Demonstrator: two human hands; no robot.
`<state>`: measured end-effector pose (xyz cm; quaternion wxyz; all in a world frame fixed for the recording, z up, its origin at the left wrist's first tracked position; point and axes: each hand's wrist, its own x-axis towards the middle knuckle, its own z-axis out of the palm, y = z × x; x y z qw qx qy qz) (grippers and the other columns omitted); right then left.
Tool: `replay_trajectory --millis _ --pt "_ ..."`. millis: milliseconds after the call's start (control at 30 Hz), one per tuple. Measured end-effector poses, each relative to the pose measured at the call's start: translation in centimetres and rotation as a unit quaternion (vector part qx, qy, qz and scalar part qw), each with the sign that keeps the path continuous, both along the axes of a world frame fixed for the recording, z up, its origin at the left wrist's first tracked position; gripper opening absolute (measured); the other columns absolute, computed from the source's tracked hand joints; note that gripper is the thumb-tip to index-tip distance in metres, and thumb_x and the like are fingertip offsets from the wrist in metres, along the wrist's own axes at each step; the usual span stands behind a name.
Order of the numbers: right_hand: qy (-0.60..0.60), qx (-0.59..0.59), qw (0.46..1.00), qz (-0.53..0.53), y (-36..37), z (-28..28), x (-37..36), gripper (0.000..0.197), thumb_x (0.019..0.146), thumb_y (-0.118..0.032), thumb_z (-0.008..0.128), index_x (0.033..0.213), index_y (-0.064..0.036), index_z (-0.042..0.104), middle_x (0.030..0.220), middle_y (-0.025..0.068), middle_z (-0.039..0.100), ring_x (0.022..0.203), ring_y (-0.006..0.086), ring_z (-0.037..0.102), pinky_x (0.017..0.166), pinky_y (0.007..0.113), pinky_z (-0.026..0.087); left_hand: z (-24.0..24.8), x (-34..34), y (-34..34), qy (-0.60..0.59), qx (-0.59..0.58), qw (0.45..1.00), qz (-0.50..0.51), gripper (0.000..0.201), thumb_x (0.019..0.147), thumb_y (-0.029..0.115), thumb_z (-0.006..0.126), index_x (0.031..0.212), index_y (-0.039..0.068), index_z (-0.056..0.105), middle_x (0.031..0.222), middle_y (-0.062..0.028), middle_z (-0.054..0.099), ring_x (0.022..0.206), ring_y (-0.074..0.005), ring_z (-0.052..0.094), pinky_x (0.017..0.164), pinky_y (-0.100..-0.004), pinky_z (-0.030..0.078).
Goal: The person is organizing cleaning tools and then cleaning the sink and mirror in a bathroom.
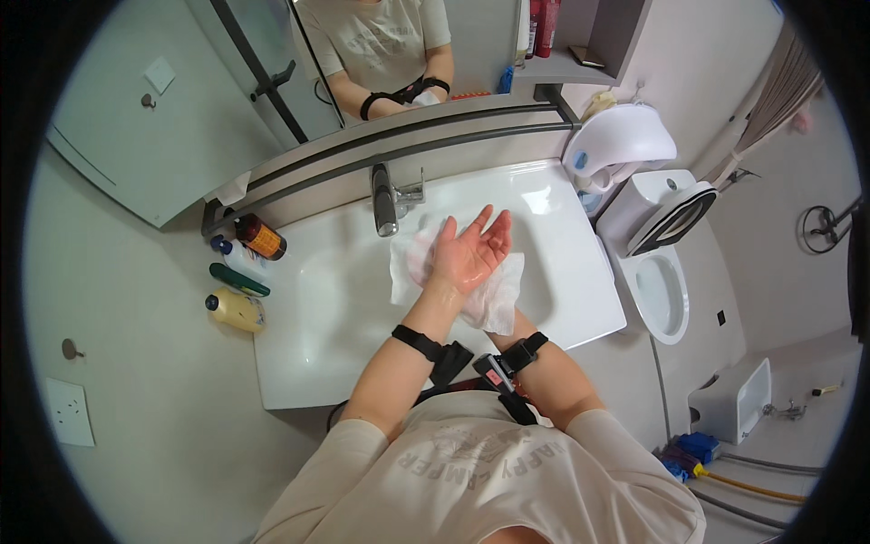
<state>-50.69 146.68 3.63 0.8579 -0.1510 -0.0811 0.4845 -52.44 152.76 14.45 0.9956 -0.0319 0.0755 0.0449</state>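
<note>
My left hand (pixel 473 249) is palm up over the white washbasin (pixel 317 308), its fingers loosely spread and slightly curled; the wrist looks wet. A thin white cloth (pixel 500 292), perhaps a wet wipe, spreads beneath it and shows on both sides. From the right, my right forearm reaches under my left wrist, and my right hand (pixel 422 256) holds the cloth against the underside of my left hand. Only a pinkish patch shows through the cloth; the right fingers are mostly hidden. Just beyond the hands stands the chrome faucet (pixel 385 201), with no water visibly running.
Several bottles, including a yellow one (pixel 236 310) and a brown one (pixel 261 238), stand left of the basin. A dark rail (pixel 390 154) runs behind it below the mirror (pixel 381 45). To the right are a toilet (pixel 660 281) and a white plastic seat (pixel 621 136). Both forearms wear black straps.
</note>
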Motion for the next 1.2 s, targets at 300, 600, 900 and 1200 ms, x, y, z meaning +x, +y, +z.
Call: replay_trajectory --millis 300,600,900,1200 --pt "-0.305 -0.212 0.914 -0.160 0.8 -0.7 0.0 0.029 0.092 -0.032 0.036 0.107 -0.0126 0.050 0.099 0.0087 0.055 0.090 0.0221 0.055 0.084 0.036 0.046 -4.3 3.5 1.2 0.118 0.079 0.984 0.109 0.029 0.083 0.020 0.061 0.102 0.002 0.049 0.106 -0.0170 0.053 0.086 -0.0228 0.056 0.071 -0.0304 0.052" --pt "-0.214 -0.140 0.958 -0.128 0.9 -1.1 0.4 0.027 0.091 -0.031 0.037 0.106 -0.0117 0.049 0.098 0.0086 0.054 0.090 0.0219 0.053 0.085 0.034 0.044 -4.7 3.4 0.4 0.221 0.635 0.719 0.175 0.011 0.083 0.012 0.060 0.090 0.006 0.055 0.083 -0.0089 0.059 0.063 -0.0174 0.058 0.055 -0.0267 0.049" --pt "0.143 0.080 0.984 0.076 -2.2 11.4 3.2 0.048 0.086 -0.048 0.049 0.111 -0.0066 0.048 0.107 0.0109 0.053 0.103 0.0241 0.050 0.091 0.035 0.041 -3.2 2.0 -1.4 0.176 0.590 0.761 0.207 0.030 0.085 0.010 0.055 0.113 0.000 0.053 0.109 -0.0126 0.055 0.103 -0.0239 0.054 0.089 -0.0299 0.045" --pt "-0.043 -0.055 0.997 0.013 -0.7 5.4 4.5 0.026 0.093 -0.029 0.045 0.101 -0.0057 0.050 0.091 0.0071 0.055 0.085 0.0212 0.057 0.074 0.034 0.048 -4.9 0.6 -2.1 0.146 0.560 0.809 0.099 0.047 0.091 0.023 0.046 0.127 -0.005 0.035 0.116 -0.0117 0.049 0.109 -0.0170 0.046 0.094 -0.0294 0.035"
